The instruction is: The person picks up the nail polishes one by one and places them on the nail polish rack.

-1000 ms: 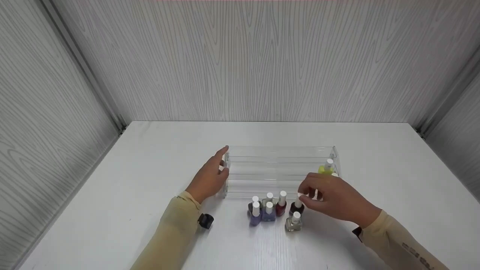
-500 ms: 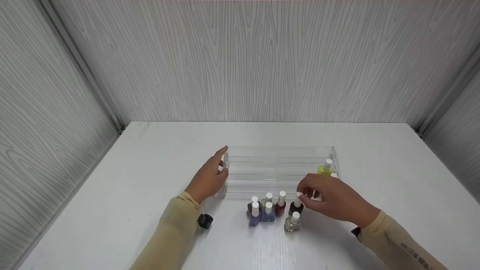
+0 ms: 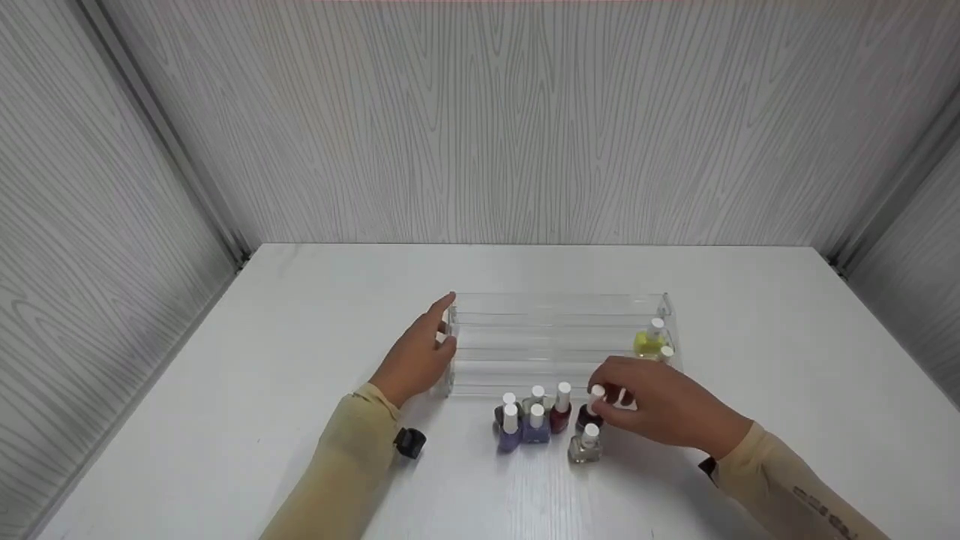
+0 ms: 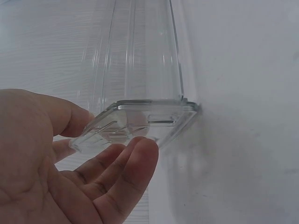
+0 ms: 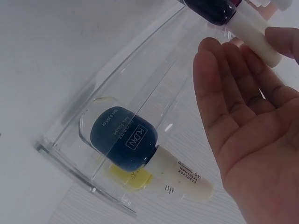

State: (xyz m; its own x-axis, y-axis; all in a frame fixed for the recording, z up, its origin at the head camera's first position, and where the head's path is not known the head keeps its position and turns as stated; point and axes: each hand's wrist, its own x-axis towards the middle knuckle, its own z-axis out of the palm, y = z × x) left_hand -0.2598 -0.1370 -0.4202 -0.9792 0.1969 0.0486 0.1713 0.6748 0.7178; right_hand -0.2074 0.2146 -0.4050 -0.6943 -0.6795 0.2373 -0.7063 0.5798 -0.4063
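A clear acrylic rack (image 3: 555, 300) with stepped tiers lies across the table's middle. My left hand (image 3: 416, 360) rests against its left end, fingers touching the end panel (image 4: 170, 119). My right hand (image 3: 660, 401) pinches the white cap of a dark nail polish bottle (image 3: 589, 417) in front of the rack, thumb opposite the fingers on the cap (image 5: 252, 35). Upright beside it stand a silvery clear nail polish (image 3: 583, 451), a red one (image 3: 559, 420) and several purple, grey and pale ones. A yellow nail polish (image 3: 646, 344) and a dark blue one (image 5: 124, 137) occupy the rack's right end.
White table (image 3: 225, 420) surrounds the rack, with pale wood-grain panels (image 3: 480, 120) behind and at both sides. A small black object (image 3: 410, 442) sits at the left wrist, against the sleeve.
My right hand has shifted slightly left and down at the dark bottle's cap, uncovering more of the bottles at the rack's right end. My left hand stays in place.
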